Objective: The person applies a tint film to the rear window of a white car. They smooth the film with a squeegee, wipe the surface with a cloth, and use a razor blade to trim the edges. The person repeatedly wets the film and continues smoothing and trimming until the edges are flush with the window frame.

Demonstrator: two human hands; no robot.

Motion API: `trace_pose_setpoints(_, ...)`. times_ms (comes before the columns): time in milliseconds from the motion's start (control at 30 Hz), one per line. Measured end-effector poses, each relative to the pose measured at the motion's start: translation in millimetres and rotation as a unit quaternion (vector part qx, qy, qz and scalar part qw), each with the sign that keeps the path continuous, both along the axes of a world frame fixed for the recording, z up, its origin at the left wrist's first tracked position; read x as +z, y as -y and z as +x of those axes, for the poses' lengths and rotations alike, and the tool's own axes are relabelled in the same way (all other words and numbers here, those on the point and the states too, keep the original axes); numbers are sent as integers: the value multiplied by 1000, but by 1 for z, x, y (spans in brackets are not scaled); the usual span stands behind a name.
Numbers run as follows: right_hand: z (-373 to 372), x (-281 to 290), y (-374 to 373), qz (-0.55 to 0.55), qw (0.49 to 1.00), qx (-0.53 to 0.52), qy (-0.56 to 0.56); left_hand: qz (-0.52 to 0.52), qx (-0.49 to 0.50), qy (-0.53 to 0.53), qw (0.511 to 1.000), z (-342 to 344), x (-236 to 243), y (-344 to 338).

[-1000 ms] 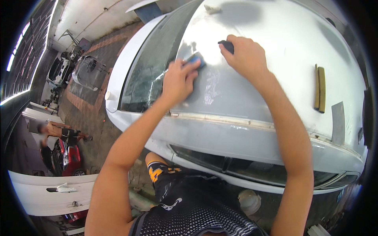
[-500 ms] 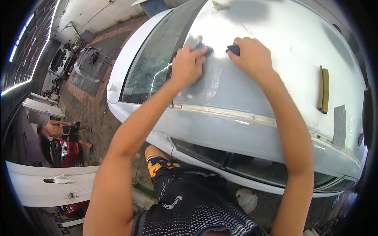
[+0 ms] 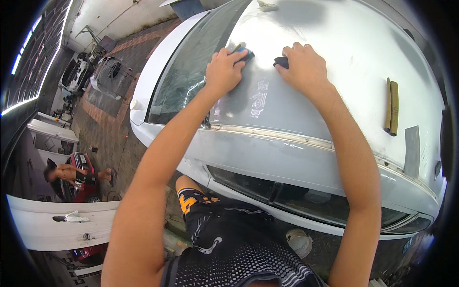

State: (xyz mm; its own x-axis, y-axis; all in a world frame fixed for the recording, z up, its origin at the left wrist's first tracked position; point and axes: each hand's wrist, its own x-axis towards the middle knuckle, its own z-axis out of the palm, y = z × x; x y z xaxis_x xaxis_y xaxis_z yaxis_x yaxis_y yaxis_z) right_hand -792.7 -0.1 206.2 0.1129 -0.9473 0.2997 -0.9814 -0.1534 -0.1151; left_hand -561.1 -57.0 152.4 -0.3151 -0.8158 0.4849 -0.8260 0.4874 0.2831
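Both of my hands are over the roof (image 3: 356, 52) of a white and grey primed car. My left hand (image 3: 223, 72) is closed around a small blue and black block (image 3: 246, 54), which it presses on the roof beside the windshield (image 3: 184, 79). To the right, my right hand (image 3: 307, 69) grips a dark, rounded pad-like piece (image 3: 281, 62) between thumb and fingers. Its underside is hidden, so I cannot tell its exact kind. A grey, wet-looking patch with pale streaks (image 3: 258, 99) lies below and between the hands.
Folded brown abrasive-looking strips (image 3: 392, 109) and a grey sheet (image 3: 412, 152) lie on the roof's right side. A crumpled piece (image 3: 267, 6) sits at its far edge. A white bucket (image 3: 300, 243) stands below the car. At left are another person (image 3: 71, 173) and a white panel (image 3: 103, 215).
My left hand has shifted slightly left, showing more of its block. The right hand has moved only a little. In the background, the other person has bent down beside the red car.
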Motion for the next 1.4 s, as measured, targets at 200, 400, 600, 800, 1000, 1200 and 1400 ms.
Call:
trace_pose_setpoints(200,-10,-4,-2,-15,1000,-12,-8,-38,-105,-24,993,10,-20,-48)
trace_pose_setpoints(400,-5,-1,-3,17,1000,-8,-12,-27,-24,-18,999,-5,-18,7)
trace_pose_setpoints(600,5,-4,-6,-9,1000,5,-25,-19,13,-18,1000,14,-10,12)
trace_pose_setpoints(800,-8,-4,0,-15,999,-19,-37,-48,-75,-6,996,4,-18,-37)
trace_pose_setpoints(1000,3,-6,4,-3,999,-7,-48,-30,26,33,999,-1,-11,-7)
trace_pose_setpoints(1200,10,-5,-2,-4,998,-1,-60,-35,-11,-1,999,5,-13,2)
trace_pose_setpoints(1400,-2,-8,-2,-22,997,-20,-65,-32,-183,-81,979,0,-13,-47)
